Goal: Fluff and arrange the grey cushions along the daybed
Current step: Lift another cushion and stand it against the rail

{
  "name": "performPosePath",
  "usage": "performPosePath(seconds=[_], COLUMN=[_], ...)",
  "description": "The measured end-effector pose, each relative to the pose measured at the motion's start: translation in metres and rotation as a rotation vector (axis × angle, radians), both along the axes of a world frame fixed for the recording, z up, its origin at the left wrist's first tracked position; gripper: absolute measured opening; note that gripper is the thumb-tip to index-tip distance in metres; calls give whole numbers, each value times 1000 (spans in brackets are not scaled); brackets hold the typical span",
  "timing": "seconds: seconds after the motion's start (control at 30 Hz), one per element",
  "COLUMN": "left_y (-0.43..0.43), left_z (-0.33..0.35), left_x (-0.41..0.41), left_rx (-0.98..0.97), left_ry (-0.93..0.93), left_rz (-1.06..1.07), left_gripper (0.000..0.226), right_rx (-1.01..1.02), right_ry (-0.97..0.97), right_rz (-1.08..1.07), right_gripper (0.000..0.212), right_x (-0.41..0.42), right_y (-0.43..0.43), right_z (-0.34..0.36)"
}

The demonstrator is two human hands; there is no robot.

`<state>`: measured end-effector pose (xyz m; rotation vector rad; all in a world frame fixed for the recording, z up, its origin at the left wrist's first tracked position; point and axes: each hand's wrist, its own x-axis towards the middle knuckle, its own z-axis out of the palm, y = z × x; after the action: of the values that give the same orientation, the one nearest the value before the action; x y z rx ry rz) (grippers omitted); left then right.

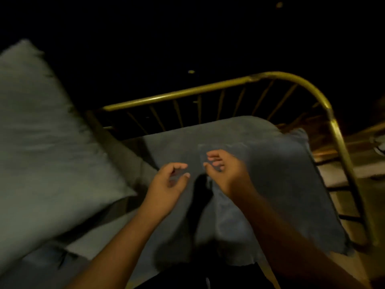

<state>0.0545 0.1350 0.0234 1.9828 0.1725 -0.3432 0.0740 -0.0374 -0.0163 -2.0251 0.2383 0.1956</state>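
A grey cushion (270, 174) lies flat on the daybed at centre right, blurred by motion. A second, paler grey cushion (41, 142) leans tilted at the left. Both my hands hover over the flat cushion's middle. My left hand (166, 184) has its fingers curled and apart, holding nothing. My right hand (225, 174) is just right of it, fingers bent, also with nothing in its grasp as far as the blur lets me tell. The daybed's brass rail (187, 93) curves round behind and to the right.
Thin brass bars (199, 109) run under the rail behind the cushions. Beyond the rail everything is dark. A lit wooden floor or slats (333, 155) shows at the right past the rail's bend. Dark clothing sits at the bottom edge.
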Motion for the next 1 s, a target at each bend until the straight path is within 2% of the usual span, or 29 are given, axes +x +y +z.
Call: performPosePath(seconds=[0.2, 0.27, 0.33, 0.4, 0.5, 0.57, 0.63, 0.7, 0.77, 0.87, 0.93, 1.0], left_y=[128, 173, 216, 252, 300, 332, 369, 403, 424, 432, 431, 427], left_z=[54, 60, 61, 58, 48, 43, 31, 20, 17, 19, 20, 22], left_x=[-21, -28, -34, -37, -36, -33, -31, -30, -28, -25, -24, -24], left_rx=[-48, -18, 4, 94, 398, 565, 618, 531, 264, -74, -171, -197], left_ry=[-174, -220, -262, -307, -397, -334, -209, -59, 1, 39, 80, 112], left_rz=[173, 254, 342, 401, 394, 485, 587, 704, 877, 1055, 1104, 1155], left_gripper=[17, 17, 14, 20, 39, 50, 61, 70, 73, 63, 71, 87], right_rx=[65, 34, -39, -92, -188, -296, -373, -388, -331, -187, -118, -34], right_ry=[-141, -209, -189, -206, -206, -155, -137, -102, -39, 40, 72, 60], right_rz=[252, 320, 411, 475, 529, 521, 488, 454, 404, 277, 231, 218], right_gripper=[20, 20, 24, 32, 56, 73, 85, 98, 110, 123, 128, 124], right_x=[19, 23, 28, 36, 50, 59, 70, 83, 93, 101, 101, 99], right_y=[135, 176, 215, 252, 305, 333, 351, 361, 365, 361, 358, 352], right_z=[57, 72, 87, 94, 94, 93, 92, 87, 82, 73, 68, 67])
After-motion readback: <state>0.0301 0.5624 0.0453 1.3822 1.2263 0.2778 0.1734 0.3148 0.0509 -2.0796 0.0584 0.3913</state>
